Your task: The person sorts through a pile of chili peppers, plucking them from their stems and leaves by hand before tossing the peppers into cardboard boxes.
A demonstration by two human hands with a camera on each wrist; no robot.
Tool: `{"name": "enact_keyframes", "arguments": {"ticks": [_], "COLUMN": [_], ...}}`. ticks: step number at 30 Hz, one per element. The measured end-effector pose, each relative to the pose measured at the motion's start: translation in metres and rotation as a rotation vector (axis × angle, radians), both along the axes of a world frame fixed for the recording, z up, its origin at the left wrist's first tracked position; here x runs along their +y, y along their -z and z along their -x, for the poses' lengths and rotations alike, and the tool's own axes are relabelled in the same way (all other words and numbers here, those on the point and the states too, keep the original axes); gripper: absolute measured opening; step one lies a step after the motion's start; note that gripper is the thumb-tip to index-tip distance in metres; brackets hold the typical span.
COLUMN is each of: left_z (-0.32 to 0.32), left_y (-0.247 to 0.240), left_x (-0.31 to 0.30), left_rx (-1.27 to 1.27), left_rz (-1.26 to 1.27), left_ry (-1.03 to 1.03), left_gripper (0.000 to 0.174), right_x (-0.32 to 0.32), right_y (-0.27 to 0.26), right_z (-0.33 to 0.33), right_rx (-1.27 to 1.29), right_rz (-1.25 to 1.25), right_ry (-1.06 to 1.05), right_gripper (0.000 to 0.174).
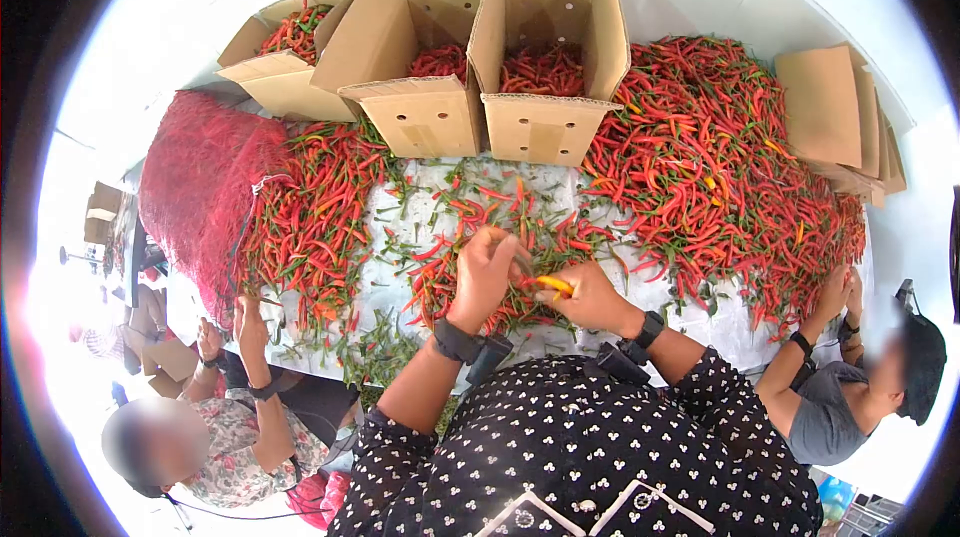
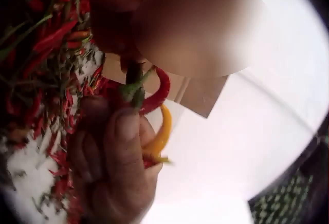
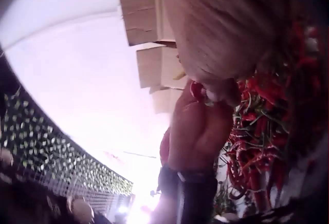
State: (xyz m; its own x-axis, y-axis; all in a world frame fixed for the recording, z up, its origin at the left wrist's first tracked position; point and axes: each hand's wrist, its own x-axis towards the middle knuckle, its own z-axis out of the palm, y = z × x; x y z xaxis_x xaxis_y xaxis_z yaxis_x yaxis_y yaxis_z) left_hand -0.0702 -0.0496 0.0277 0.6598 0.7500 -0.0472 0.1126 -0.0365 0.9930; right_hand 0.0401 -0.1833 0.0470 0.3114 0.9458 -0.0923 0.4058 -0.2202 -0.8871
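In the head view my right hand grips a few chillies, with a yellow chilli poking out toward the left hand. The left wrist view shows a curved red chilli beside the yellow one, both in the right hand's grip, its thumb lying along them. My left hand meets the right over the table, fingertips curled in and pinching a green chilli stem. Beneath both hands lies a loose heap of red chillies with green stems. The near hand hides part of the pinch in the right wrist view.
Cardboard boxes holding chillies stand along the back. A big chilli pile spreads at right, another at left beside a red mesh sack. Folded cardboard leans at far right. One person sits on each side.
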Motion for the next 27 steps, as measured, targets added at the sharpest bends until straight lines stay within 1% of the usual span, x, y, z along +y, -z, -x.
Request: {"name": "enact_keyframes", "arguments": {"ticks": [1, 2, 3, 4, 5, 6, 7, 8, 10, 11, 12, 13, 14, 16, 18, 19, 20, 22, 23, 25, 26, 27], "left_z": [-0.001, -0.001, -0.001, -0.001, 0.000, 0.001, 0.001, 0.004, 0.008, 0.013, 0.017, 0.021, 0.024, 0.028, 0.025, 0.023, 0.021, 0.023, 0.023, 0.022, 0.021, 0.020], "left_y": [0.008, 0.017, 0.027, 0.036, 0.045, 0.044, 0.044, 0.044, 0.032, 0.025, 0.022, 0.021, 0.019, 0.015, 0.016, 0.015, 0.014, 0.015, 0.017, 0.020, 0.021, 0.022], "left_x": [0.003, 0.005, 0.006, 0.010, 0.017, 0.023, 0.028, 0.033, 0.042, 0.047, 0.051, 0.053, 0.054, 0.050, 0.045, 0.043, 0.040, 0.037, 0.036, 0.035, 0.035, 0.034], "left_rx": [-0.028, -0.056, -0.071, -0.070, -0.167, -0.268, -0.259, -0.259, -0.297, -0.285, -0.294, -0.279, -0.263, -0.259, -0.178, -0.180, -0.187, -0.191, -0.167, -0.146, -0.145, -0.143], "left_rz": [0.265, 0.531, 0.599, 0.600, 0.788, 0.973, 0.996, 0.997, 0.979, 0.927, 0.926, 0.949, 0.971, 0.974, 0.949, 0.948, 0.938, 0.933, 0.918, 0.905, 0.914, 0.922], "left_ry": [0.082, 0.163, 0.229, 0.228, 0.239, 0.247, 0.170, 0.169, 0.051, 0.098, 0.097, 0.082, 0.066, 0.076, 0.063, 0.063, 0.075, 0.084, 0.100, 0.118, 0.127, 0.135], "left_gripper": [0.017, 0.019, 0.022, 0.022, 0.022, 0.021, 0.020, 0.020, 0.018, 0.017, 0.017, 0.016, 0.016, 0.016, 0.016, 0.016, 0.015, 0.013, 0.014, 0.014, 0.013, 0.012], "right_x": [0.000, 0.001, 0.004, 0.007, 0.009, 0.011, 0.013, 0.015, 0.016, 0.018, 0.016, 0.017, 0.018, 0.020, 0.020, 0.021, 0.020, 0.019, 0.019, 0.019, 0.018, 0.020], "right_y": [-0.004, -0.004, -0.005, -0.006, -0.009, -0.013, -0.016, -0.018, -0.021, -0.014, 0.008, 0.008, 0.013, 0.033, 0.047, 0.049, 0.050, 0.043, 0.045, 0.050, 0.052, 0.051], "right_z": [0.000, 0.000, 0.000, 0.000, 0.001, 0.001, 0.001, -0.004, -0.023, -0.035, -0.053, -0.066, -0.076, -0.094, -0.094, -0.094, -0.096, -0.093, -0.093, -0.093, -0.092, -0.089], "right_rx": [-0.023, -0.019, -0.033, -0.047, -0.045, -0.062, -0.081, -0.081, -0.293, -0.302, -0.409, -0.318, -0.396, -0.689, -0.732, -0.775, -0.777, -0.667, -0.666, -0.615, -0.616, -0.486], "right_rz": [-0.114, -0.111, -0.195, -0.279, -0.277, -0.242, -0.208, -0.207, 0.069, -0.002, -0.024, 0.013, 0.042, 0.246, 0.247, 0.245, 0.244, 0.130, 0.132, 0.143, 0.144, 0.092], "right_ry": [-0.110, -0.110, -0.178, -0.247, -0.250, -0.354, -0.455, -0.456, -0.565, -0.439, -0.252, -0.073, 0.042, -0.050, -0.075, -0.101, -0.104, -0.062, -0.063, -0.142, -0.142, -0.110], "right_gripper": [0.019, 0.019, 0.017, 0.015, 0.015, 0.019, 0.022, 0.022, 0.025, 0.028, 0.026, 0.024, 0.019, 0.015, 0.015, 0.014, 0.014, 0.015, 0.015, 0.017, 0.017, 0.017]}}
